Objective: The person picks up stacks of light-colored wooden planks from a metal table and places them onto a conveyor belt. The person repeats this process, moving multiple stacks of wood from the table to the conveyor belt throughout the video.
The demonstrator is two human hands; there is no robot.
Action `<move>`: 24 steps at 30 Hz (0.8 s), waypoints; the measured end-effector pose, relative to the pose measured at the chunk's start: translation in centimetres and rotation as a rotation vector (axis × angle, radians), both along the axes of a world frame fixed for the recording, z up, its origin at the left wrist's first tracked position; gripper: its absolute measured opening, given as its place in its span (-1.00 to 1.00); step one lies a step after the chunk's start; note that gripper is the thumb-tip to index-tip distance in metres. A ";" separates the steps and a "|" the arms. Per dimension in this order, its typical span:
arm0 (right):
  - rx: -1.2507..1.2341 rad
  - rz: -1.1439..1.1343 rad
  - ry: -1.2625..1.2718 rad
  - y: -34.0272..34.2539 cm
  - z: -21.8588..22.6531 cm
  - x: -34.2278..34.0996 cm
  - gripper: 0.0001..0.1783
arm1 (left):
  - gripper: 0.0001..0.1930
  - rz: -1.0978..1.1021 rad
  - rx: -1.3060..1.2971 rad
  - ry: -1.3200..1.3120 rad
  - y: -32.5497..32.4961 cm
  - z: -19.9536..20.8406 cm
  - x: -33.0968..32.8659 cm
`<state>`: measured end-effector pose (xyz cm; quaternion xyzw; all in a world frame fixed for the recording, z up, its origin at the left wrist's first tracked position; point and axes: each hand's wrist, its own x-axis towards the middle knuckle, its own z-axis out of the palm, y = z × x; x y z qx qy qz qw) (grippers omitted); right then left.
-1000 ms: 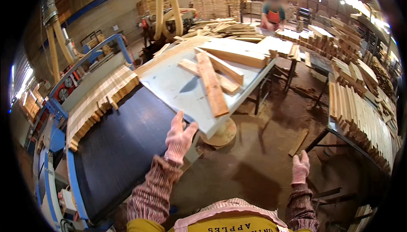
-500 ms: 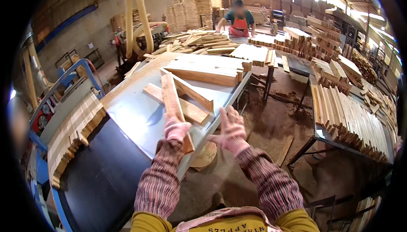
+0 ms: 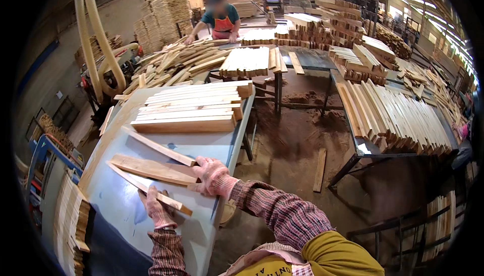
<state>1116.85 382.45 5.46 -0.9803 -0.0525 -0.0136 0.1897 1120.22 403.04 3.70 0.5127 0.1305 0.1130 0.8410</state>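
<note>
Three loose wooden boards lie fanned out on the grey metal tabletop (image 3: 201, 235). My left hand (image 3: 158, 209), in a pink work glove, grips the nearest narrow board (image 3: 135, 182) close to its near right end. My gloved right hand (image 3: 216, 176) is closed at the right end of the wider middle board (image 3: 154, 169), thumb on the near side and fingers on the far side. Those fingers also touch the end of a thin board (image 3: 159, 146) lying just beyond. Farther back, a row of boards (image 3: 184, 125) sits side by side on the same tabletop.
At left, a line of stacked strips (image 3: 70, 215) stands beside a blue machine frame (image 3: 43, 147). Another table (image 3: 353, 162) at right carries a long row of boards (image 3: 398, 117). A person in a red apron (image 3: 222, 26) stands beyond a loose wood pile (image 3: 176, 61).
The view has swung right. The board in my left hand has been turned and now lies flatter across the table. My right hand, open in the air before, has come onto the board ends.
</note>
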 end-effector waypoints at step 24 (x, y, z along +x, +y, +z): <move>0.480 -0.492 -0.168 -51.1 -11.1 5.5 -0.32 | -0.50 -0.036 0.718 0.386 -2.9 -5.8 19.2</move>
